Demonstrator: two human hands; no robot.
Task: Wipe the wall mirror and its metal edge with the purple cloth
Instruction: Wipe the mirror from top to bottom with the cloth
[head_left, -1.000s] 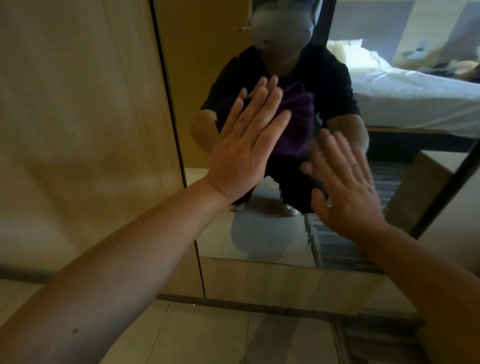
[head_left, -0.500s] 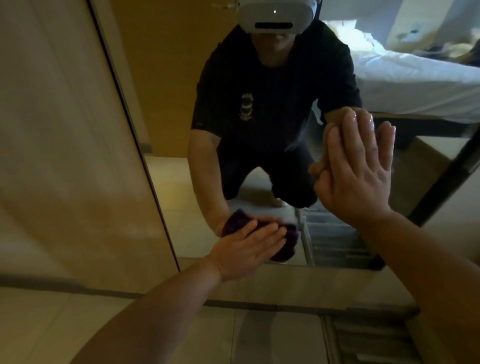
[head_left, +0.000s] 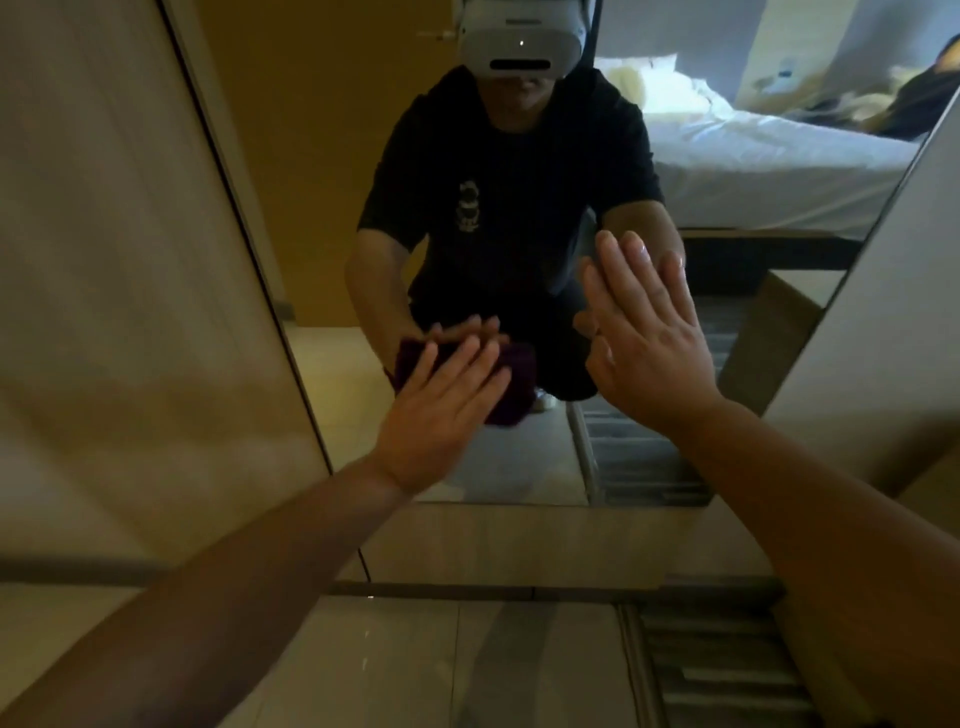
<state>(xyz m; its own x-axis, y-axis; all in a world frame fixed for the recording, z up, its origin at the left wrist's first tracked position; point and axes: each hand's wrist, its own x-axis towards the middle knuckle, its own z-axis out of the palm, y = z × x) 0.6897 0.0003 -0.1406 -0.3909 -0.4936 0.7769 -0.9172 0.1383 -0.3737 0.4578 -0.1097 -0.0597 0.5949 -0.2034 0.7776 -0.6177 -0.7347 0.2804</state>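
The wall mirror (head_left: 322, 218) fills the middle of the view, with a thin dark metal edge (head_left: 249, 249) down its left side. My left hand (head_left: 441, 410) lies flat with straight fingers and presses the purple cloth (head_left: 511, 387) against the lower part of the glass. The cloth shows only around and beyond the fingers. My right hand (head_left: 644, 338) is flat on the glass to the right, fingers straight and pointing up, holding nothing. The mirror reflects a crouching person in a dark shirt.
A pale wood wall panel (head_left: 114, 312) stands left of the mirror, and another panel (head_left: 883, 338) on the right. A wood strip (head_left: 519, 540) runs below the glass. Tiled floor (head_left: 415, 665) and a slatted floor grille (head_left: 727, 670) lie beneath. A bed appears in the reflection.
My left hand and the cloth went from high on the glass down near the bottom edge, then came back up a little. My right hand has stayed flat on the mirror.
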